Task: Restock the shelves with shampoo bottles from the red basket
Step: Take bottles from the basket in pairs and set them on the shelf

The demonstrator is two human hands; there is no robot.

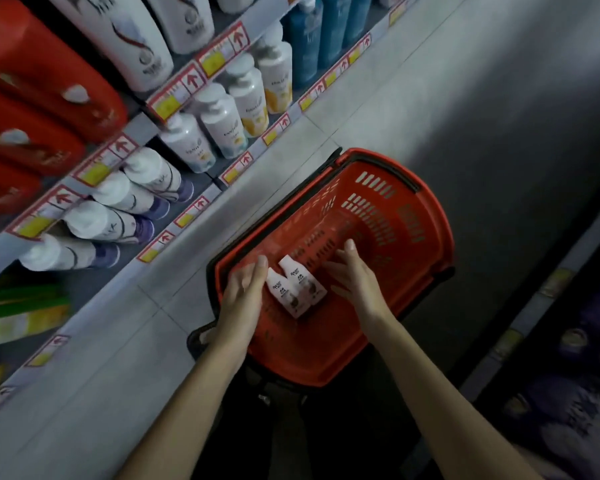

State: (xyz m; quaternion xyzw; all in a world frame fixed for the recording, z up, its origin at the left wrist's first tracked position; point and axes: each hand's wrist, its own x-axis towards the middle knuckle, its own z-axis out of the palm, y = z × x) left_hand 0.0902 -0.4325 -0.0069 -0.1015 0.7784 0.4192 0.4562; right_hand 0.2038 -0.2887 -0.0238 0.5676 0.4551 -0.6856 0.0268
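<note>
**Unread labels, cropped stock, a dim right side**

Print on the two small bottles (297, 289) in the red basket (430, 216) is too small and soft to read. The left forearm (208, 372) covers part of the basket's near rim. The red bottles (42, 81) at upper left are blurred and cut by the edge, as is the green pack (21, 306). The price tags (167, 102) are illegible. The purple packs (568, 393) at right sit in shadow, blurred.

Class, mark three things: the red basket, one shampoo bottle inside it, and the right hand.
red basket (426, 216), head view, its far side wall.
shampoo bottle (284, 294), head view, its printed label.
right hand (355, 277), head view, back of the hand.
</note>
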